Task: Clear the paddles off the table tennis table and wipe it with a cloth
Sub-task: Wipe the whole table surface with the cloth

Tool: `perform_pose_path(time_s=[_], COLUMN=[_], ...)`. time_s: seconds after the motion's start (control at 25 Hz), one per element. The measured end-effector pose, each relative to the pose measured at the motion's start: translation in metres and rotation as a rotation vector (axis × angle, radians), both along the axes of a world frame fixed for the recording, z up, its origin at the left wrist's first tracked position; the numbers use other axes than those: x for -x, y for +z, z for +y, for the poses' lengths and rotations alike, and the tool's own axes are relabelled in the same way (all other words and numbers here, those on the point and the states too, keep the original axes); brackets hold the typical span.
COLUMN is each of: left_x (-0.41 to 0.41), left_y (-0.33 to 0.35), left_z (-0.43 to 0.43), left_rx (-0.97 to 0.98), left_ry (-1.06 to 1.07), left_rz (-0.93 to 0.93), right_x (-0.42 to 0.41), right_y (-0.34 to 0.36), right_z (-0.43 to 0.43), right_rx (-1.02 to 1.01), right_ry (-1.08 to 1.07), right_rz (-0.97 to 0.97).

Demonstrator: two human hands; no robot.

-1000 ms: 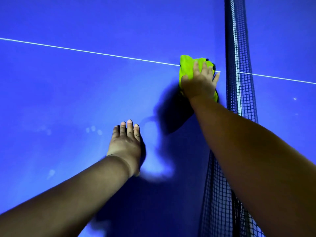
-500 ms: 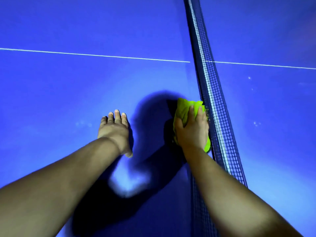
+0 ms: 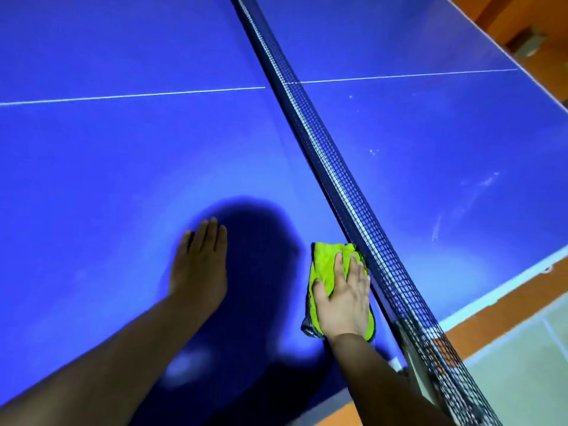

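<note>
A bright green cloth (image 3: 326,265) lies flat on the blue table tennis table (image 3: 107,167), close against the net. My right hand (image 3: 342,298) presses down on the cloth with straight, spread fingers and covers its near half. My left hand (image 3: 199,265) rests flat on the bare table surface to the left, fingers straight and together. No paddle shows anywhere on the table.
The dark net (image 3: 335,179) runs diagonally from top centre to bottom right, just right of the cloth. A white centre line (image 3: 123,96) crosses the table. Faint smudges mark the far half (image 3: 479,186). Orange and pale floor (image 3: 522,358) lies beyond the table's near edge.
My right hand has drawn the cloth along the net toward me, from near the centre line to close by the table's near edge. My left hand stays flat on the table.
</note>
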State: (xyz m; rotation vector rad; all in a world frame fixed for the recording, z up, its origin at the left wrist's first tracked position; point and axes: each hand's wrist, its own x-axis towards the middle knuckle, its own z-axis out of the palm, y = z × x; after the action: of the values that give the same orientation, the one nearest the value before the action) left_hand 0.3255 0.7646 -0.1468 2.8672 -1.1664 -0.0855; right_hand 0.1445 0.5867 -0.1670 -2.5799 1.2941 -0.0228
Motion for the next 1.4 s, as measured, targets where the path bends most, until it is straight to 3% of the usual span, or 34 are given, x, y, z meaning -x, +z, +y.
perform_pose_path(time_s=[0.2, 0.52, 0.64, 0.8, 1.04, 1.4], left_x=[0.056, 0.098, 0.098, 0.081, 0.012, -0.152], left_y=[0.004, 0.015, 0.018, 0.024, 0.021, 0.027], left_z=[0.022, 0.042, 0.038, 0.008, -0.047, -0.094], left_rx=[0.03, -0.021, -0.055, -0.153, -0.163, -0.238], left_ry=[-0.181, -0.207, -0.201, -0.166, 0.009, 0.336], left_rz=[0.006, 0.156, 0.2, 0.187, 0.235, 0.285], right_x=[0.068, 0.12, 0.116, 0.102, 0.041, -0.139], right_y=[0.004, 0.015, 0.017, 0.012, 0.004, 0.0], right_z=[0.029, 0.083, 0.096, 0.081, 0.041, -0.046], right_rx=[-0.039, -0.158, -0.153, -0.002, 0.05, 0.067], right_ry=[-0.137, -0.442, -0.462, -0.368, -0.252, -0.081], right_rz=[-0.025, -0.197, -0.05, 0.103, 0.182, 0.184])
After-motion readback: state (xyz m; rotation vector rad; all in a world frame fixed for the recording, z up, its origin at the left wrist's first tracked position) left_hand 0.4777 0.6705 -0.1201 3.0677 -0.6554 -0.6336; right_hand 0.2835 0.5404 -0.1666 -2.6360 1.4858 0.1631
